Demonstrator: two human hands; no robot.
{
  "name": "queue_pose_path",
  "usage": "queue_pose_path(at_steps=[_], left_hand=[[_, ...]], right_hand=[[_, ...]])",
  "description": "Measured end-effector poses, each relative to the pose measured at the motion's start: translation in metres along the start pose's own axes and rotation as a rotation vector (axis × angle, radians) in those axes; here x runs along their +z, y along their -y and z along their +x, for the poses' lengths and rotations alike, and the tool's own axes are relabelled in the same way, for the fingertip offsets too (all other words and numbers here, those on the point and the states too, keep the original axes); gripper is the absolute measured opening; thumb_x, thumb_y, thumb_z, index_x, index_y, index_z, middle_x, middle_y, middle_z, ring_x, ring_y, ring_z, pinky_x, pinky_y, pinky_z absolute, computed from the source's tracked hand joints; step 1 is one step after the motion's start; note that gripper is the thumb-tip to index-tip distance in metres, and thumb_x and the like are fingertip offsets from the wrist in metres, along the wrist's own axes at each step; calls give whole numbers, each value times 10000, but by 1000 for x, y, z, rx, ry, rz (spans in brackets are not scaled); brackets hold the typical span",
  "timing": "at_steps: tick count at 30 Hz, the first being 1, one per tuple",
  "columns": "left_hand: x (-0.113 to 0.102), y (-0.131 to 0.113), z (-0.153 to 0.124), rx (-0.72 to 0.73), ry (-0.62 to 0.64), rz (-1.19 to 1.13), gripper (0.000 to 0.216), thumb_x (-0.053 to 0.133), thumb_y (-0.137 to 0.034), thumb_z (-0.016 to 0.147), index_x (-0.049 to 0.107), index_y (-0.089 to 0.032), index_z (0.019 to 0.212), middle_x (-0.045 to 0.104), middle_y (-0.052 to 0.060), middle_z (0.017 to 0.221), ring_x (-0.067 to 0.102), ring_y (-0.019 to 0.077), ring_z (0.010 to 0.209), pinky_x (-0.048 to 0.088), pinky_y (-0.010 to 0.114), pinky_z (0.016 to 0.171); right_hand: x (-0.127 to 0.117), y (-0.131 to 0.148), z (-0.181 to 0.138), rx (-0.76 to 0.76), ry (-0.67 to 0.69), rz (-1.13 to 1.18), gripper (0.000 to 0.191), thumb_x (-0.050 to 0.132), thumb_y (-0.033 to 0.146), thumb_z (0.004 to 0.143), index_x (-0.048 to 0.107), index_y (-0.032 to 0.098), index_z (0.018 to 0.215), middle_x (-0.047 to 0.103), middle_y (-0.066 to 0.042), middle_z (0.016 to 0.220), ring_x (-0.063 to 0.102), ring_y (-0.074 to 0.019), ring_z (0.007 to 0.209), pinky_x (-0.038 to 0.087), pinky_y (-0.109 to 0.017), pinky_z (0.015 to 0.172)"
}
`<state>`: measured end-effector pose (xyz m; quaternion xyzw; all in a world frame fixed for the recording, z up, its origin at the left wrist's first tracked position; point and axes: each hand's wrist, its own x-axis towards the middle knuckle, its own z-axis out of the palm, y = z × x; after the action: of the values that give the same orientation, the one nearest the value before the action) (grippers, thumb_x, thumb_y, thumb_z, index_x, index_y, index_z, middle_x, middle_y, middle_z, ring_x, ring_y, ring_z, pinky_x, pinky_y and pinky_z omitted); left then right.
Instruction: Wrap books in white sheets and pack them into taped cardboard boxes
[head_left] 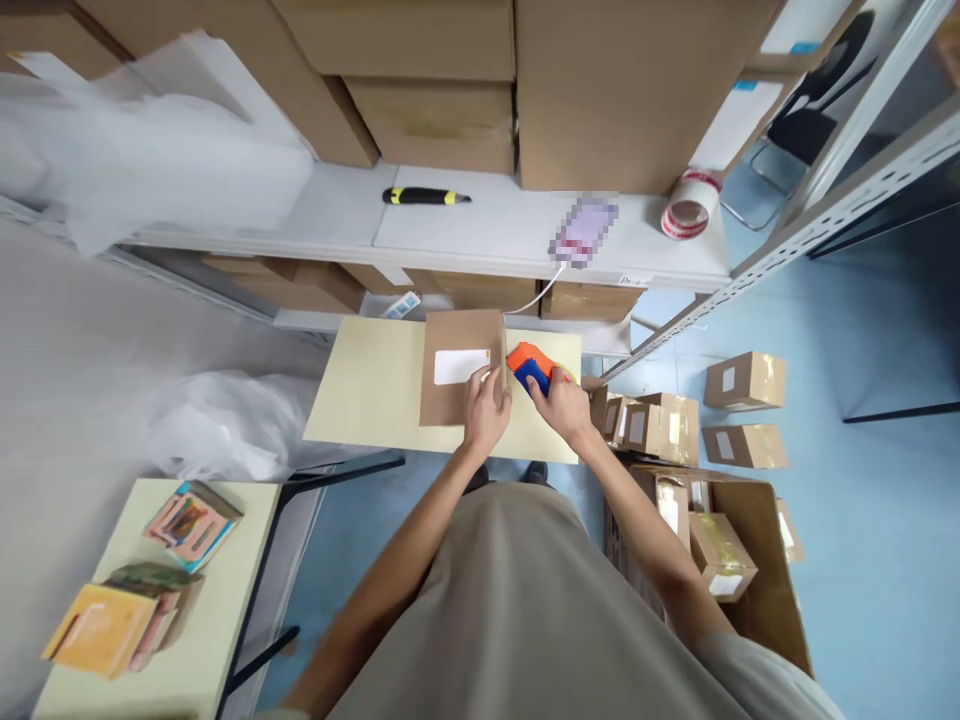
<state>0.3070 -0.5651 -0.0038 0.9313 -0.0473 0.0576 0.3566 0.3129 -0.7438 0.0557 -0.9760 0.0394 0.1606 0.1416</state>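
Observation:
A brown cardboard box (pixel 446 400) with a white label (pixel 459 366) lies on the pale yellow table (pixel 367 385). My left hand (pixel 487 410) is at the box's right side, its fingers bent and closed on the edge near the label. An orange and blue tape dispenser (pixel 531 362) is gripped in my right hand (pixel 564 405), just right of the box. The dispenser's front end is close to the box's right edge; whether they touch, I cannot tell. My fingers and palm cover the rear of the dispenser.
On the shelf (pixel 337 205) ahead are a utility knife (pixel 426 196), a blurred-out phone (pixel 583 230) on a white cable and a tape roll (pixel 690 205). Right of me stands a large carton (pixel 776 570) holding small boxes. A side table (pixel 247 530) bears colourful packages (pixel 193 525).

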Motion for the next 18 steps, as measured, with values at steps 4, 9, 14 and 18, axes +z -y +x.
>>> queue_pose_path(at_steps=[4,9,14,18], left_hand=[[-32,-28,32,212,-178,-99,418,524,-284,1095,667,-265,1487,688,158,1345,666,303,1331,526,490,1220],[-73,-43,91,308,-259,-169,504,497,-285,1118,563,-271,1618,647,168,1440,632,302,1394,511,477,1234],[-100,-36,152,316,-263,-184,623,443,-200,1107,433,-270,1726,571,168,1544,552,291,1511,445,459,1304],[-114,-26,185,307,-224,-172,720,415,-69,1018,468,-252,1713,579,150,1572,535,286,1531,433,458,1328]], right_hand=[[-52,41,11,-27,-108,-13,611,316,529,1173,454,44,1519,806,-242,1095,806,-391,987,584,-400,813],[-101,92,43,-134,-242,-44,622,246,444,1170,407,-26,1544,777,-298,1132,763,-431,1003,575,-442,826],[-130,136,96,-275,-390,-42,535,252,335,1164,471,6,1525,773,-263,1140,728,-431,1081,495,-541,1072],[-141,162,135,-268,-452,-141,446,323,261,1148,574,16,1424,766,-261,1167,705,-409,1152,406,-550,1175]])
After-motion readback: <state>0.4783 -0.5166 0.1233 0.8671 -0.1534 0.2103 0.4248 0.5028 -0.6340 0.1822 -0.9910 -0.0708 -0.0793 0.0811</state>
